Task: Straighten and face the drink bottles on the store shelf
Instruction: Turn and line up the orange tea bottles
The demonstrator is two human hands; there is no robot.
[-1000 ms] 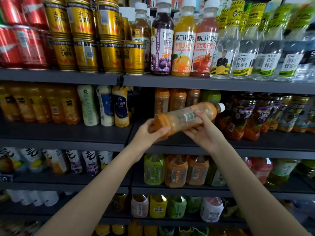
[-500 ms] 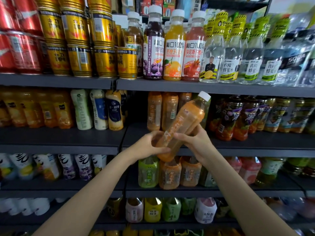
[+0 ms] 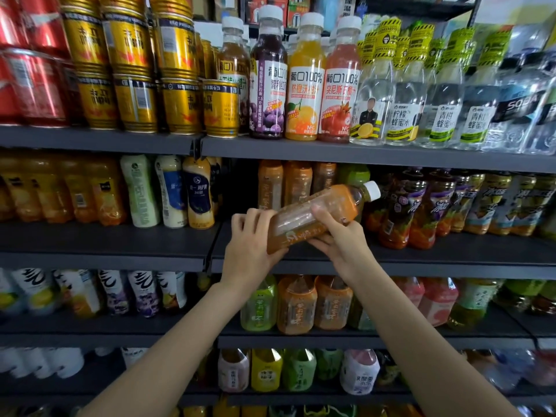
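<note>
Just in front of the second shelf [image 3: 391, 260] from the top, a person holds an orange drink bottle [image 3: 319, 213] in the air between both hands, tilted well over with its white cap up to the right and its base down to the left. The left hand [image 3: 251, 251] cups the base, fingers curled up around the bottom end, while the right hand [image 3: 340, 239] grips the body from below with the thumb laid across the clear label. I'd say the two-handed hold is for turning the bottle about its long axis to find the printed front before standing it up; the face turned toward me looks like the pale back of the label, with only a thin line of lettering near the lower edge. Behind it stand three more orange bottles [image 3: 296, 183] of what seems the same drink, upright but deep in shadow, and the bare shelf in front of them looks like the spot it belongs in, though I can't be sure. Their labels are too dim to read, so whether they already face out I cannot tell. The darker tea bottles [image 3: 418, 206] to the right are blurred, and a green bottle [image 3: 353, 176] behind the held one is mostly hidden by it. Both forearms run out of the bottom of the view.
</note>
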